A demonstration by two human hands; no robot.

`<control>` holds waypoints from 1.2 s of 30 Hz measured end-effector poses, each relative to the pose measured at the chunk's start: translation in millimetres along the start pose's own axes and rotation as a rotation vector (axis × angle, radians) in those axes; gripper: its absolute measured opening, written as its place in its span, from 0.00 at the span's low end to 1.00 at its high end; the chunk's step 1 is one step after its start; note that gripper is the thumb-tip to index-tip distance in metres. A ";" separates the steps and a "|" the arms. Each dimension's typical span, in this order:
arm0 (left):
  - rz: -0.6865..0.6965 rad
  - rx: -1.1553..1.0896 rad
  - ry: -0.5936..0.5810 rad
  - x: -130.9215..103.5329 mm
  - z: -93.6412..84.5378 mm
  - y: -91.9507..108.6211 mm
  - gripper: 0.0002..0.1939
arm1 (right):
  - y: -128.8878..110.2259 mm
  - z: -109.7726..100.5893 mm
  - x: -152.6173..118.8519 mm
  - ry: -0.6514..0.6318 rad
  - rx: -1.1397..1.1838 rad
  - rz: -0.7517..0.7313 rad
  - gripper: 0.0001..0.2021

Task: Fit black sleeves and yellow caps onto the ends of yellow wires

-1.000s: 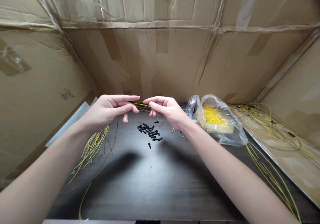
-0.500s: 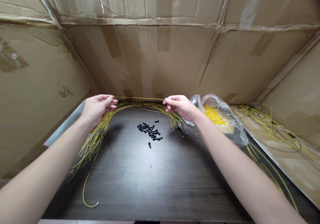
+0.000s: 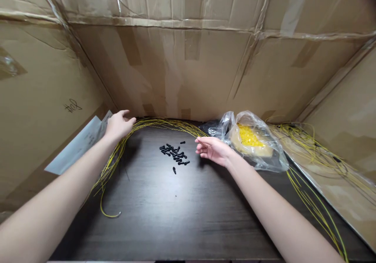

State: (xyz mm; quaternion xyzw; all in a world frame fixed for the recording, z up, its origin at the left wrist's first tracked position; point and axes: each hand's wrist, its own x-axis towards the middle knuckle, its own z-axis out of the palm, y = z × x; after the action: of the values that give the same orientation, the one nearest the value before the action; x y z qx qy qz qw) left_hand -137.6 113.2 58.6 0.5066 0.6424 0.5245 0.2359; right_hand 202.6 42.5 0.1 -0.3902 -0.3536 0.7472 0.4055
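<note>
A bundle of thin yellow wires (image 3: pixel 164 122) arches along the back of the dark tabletop and down its left side. My left hand (image 3: pixel 120 125) is over the bundle's left bend, thumb and index finger apart, with its other fingers partly hidden. At the bundle's right end, my right hand (image 3: pixel 214 150) has its thumb and index finger pinched at a yellow wire; its palm covers the wire ends. Several small black sleeve-like pieces (image 3: pixel 174 151) lie in a loose pile between my hands. One wire with a silvery tip (image 3: pixel 110 215) curls out at front left.
To the right stands a clear plastic bag (image 3: pixel 277 159) with small yellow pieces (image 3: pixel 249 135). A second bag with dark contents (image 3: pixel 210 127) lies beside it. More yellow wires (image 3: pixel 311 145) lie at far right. Cardboard walls (image 3: pixel 176 71) enclose the table; a pale sheet (image 3: pixel 73 147) leans left.
The wire stretched between my hands is lowered into the bundle. My right hand has come down toward the table; my left hand has moved slightly left and its fingers have spread.
</note>
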 end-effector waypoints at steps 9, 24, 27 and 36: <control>-0.317 -0.357 -0.580 -162.5 90.0 35.2 0.19 | 23.3 19.9 -12.0 0.030 0.017 -0.110 0.10; -0.239 -0.469 -0.319 -149.6 104.9 2.8 0.16 | 47.9 14.4 -6.4 -0.084 -0.035 -0.108 0.08; -0.198 -0.455 -0.284 -149.8 105.7 3.4 0.18 | 47.9 14.0 -5.9 -0.072 -0.039 -0.105 0.08; -0.163 -0.457 -0.315 -156.3 109.3 2.5 0.17 | 51.0 15.4 -5.1 -0.055 -0.050 -0.121 0.09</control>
State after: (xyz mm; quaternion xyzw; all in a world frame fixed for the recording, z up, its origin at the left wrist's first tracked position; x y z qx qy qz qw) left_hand 13.4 20.2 -11.8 0.4624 0.5017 0.5496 0.4822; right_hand 174.2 13.2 -34.6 -0.3574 -0.4063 0.7226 0.4301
